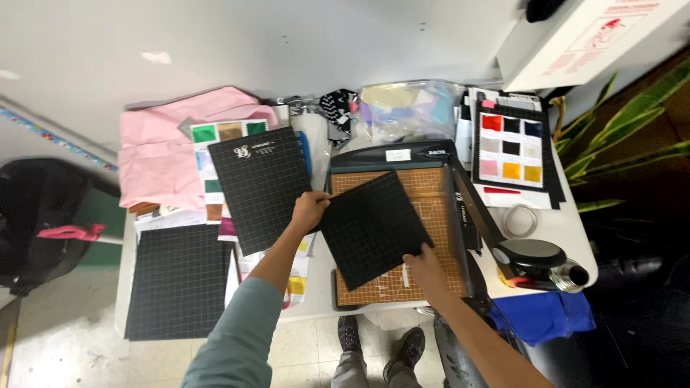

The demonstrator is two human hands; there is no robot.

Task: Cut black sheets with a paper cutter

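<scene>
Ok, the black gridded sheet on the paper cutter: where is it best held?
Probably by two opposite corners, as now: the left hand pinches the black gridded sheet at its left corner and the right hand at its lower right edge. It lies flat and rotated on the paper cutter, so those corners stick out within reach.

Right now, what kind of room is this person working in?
Probably a craft or sewing workroom, maybe in a school. A paper cutter sits on the white table, both hands hold a black gridded sheet on it, and a card of colour swatches and folded pink fabric lie nearby.
</scene>
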